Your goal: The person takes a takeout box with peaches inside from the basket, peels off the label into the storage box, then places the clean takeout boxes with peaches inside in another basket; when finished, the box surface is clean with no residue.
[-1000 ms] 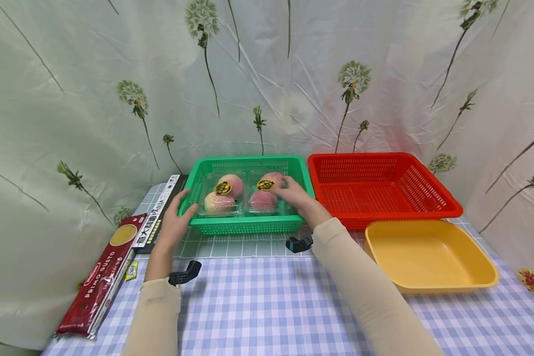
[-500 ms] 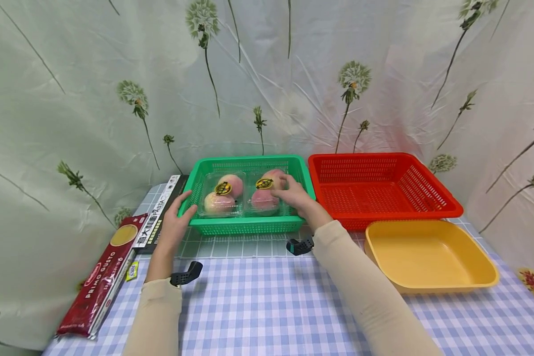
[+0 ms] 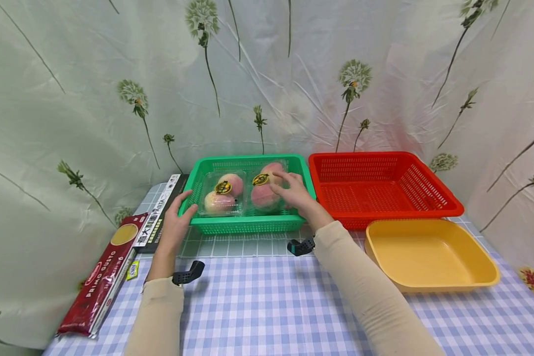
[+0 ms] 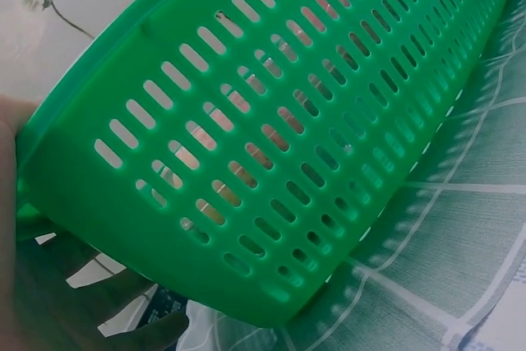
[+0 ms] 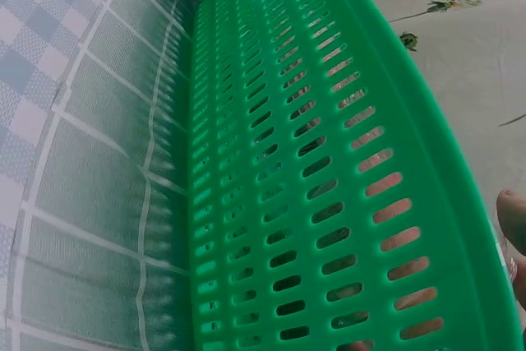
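A green slotted basket (image 3: 249, 225) stands at the back middle of the table. Inside lie two clear packs of peaches with yellow stickers. The left pack (image 3: 222, 195) lies flat. My right hand (image 3: 289, 190) grips the right pack (image 3: 262, 190), which is raised a little and tilted. My left hand (image 3: 184, 207) holds the basket's front left corner, thumb over the rim. The left wrist view is filled by the basket's wall (image 4: 279, 145), with the hand at the left edge. In the right wrist view a fingertip (image 5: 511, 219) shows past the basket's rim (image 5: 411, 121).
An empty red basket (image 3: 382, 198) sits right of the green one, with a yellow tray (image 3: 427, 257) in front of it. A red pasta packet (image 3: 98, 282) and a black box (image 3: 160, 212) lie at the left edge. A flowered curtain hangs behind.
My right hand has lifted the right peach pack slightly and tipped it. The left hand stays on the basket's corner.
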{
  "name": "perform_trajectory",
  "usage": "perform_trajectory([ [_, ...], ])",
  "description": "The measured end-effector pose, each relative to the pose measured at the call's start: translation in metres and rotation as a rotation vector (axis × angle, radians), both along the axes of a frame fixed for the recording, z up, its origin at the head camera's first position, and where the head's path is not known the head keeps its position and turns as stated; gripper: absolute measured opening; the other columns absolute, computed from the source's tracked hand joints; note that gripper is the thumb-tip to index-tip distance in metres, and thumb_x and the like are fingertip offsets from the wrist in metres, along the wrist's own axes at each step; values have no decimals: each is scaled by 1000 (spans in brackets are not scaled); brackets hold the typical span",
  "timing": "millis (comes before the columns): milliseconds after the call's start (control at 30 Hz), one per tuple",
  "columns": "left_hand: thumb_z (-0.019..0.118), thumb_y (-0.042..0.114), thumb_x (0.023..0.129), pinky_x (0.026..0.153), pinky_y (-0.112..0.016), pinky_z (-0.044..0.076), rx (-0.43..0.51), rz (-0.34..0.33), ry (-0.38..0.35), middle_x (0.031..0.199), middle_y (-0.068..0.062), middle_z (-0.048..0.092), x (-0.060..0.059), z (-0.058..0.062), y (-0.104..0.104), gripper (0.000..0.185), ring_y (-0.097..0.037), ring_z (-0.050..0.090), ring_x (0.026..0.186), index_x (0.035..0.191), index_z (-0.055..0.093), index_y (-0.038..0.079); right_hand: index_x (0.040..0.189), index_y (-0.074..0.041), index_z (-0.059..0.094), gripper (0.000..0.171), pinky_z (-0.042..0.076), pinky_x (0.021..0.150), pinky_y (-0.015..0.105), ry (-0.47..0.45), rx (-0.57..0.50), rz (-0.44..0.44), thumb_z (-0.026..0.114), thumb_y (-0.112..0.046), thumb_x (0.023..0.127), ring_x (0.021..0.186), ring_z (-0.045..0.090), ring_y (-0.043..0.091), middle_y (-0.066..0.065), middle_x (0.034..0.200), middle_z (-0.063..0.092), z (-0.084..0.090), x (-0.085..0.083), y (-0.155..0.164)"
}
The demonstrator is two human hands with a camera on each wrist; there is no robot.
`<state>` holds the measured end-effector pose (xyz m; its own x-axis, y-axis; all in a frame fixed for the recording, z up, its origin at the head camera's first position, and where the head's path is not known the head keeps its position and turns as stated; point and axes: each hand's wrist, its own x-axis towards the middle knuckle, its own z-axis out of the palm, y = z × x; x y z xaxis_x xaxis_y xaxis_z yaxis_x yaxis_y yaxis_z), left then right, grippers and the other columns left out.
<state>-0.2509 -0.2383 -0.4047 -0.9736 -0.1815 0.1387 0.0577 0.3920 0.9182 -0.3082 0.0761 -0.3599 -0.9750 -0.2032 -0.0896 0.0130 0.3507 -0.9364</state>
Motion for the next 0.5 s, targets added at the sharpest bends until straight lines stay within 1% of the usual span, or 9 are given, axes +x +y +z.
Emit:
perform_trajectory([
  [67, 55, 22, 102, 117, -56, 32, 9, 6, 13, 162, -14, 32, -1, 0, 0, 54, -36, 36, 144, 154, 39, 18, 151, -26, 43, 54, 55, 91, 57, 23, -8, -12, 60, -31, 100, 145, 31, 35, 10, 164, 9, 0, 0, 0],
  [133, 55, 22, 102, 117, -56, 32, 14, 14, 17, 161, -14, 33, -1, -1, 0, 54, -35, 36, 144, 153, 40, 19, 150, -26, 46, 53, 57, 88, 55, 44, -10, -28, 62, -28, 100, 141, 36, 33, 10, 164, 10, 1, 1, 0],
  [200, 55, 22, 102, 117, -55, 32, 24, 21, 12, 161, -14, 33, -1, -2, 1, 53, -35, 37, 143, 153, 41, 19, 149, -25, 48, 52, 58, 83, 49, 54, -7, -40, 62, -25, 99, 128, 48, 33, 10, 164, 12, 1, 2, 0],
  [267, 55, 21, 102, 117, -55, 32, 34, 25, 8, 161, -13, 33, -1, -3, 1, 53, -34, 37, 144, 152, 41, 19, 148, -25, 49, 50, 58, 76, 43, 57, -3, -61, 60, -21, 100, 109, 55, 30, 10, 163, 15, 1, 2, -1],
  [300, 55, 21, 102, 117, -55, 31, 36, 27, 6, 162, -12, 33, -1, -3, 1, 52, -34, 36, 144, 152, 41, 19, 148, -25, 49, 50, 57, 73, 41, 58, -5, -77, 58, -18, 99, 99, 56, 27, 9, 162, 17, 1, 3, -1],
  [367, 54, 21, 102, 117, -55, 32, 40, 30, 9, 161, -12, 33, -1, -3, 2, 52, -34, 37, 144, 152, 42, 19, 147, -23, 50, 50, 54, 68, 37, 58, -13, -105, 53, -13, 98, 84, 53, 22, 10, 160, 20, 1, 3, -1],
  [433, 55, 20, 101, 116, -55, 33, 46, 35, 17, 161, -12, 34, -1, -3, 3, 52, -34, 38, 143, 151, 42, 18, 147, -22, 51, 52, 52, 65, 35, 56, -28, -124, 49, -9, 97, 72, 47, 16, 9, 160, 22, 1, 3, -1],
  [500, 55, 19, 101, 116, -54, 33, 49, 38, 23, 160, -13, 35, -1, -2, 3, 51, -34, 39, 142, 151, 43, 17, 146, -21, 52, 53, 49, 62, 32, 56, -49, -132, 46, -6, 96, 61, 41, 12, 8, 161, 27, 1, 3, 0],
])
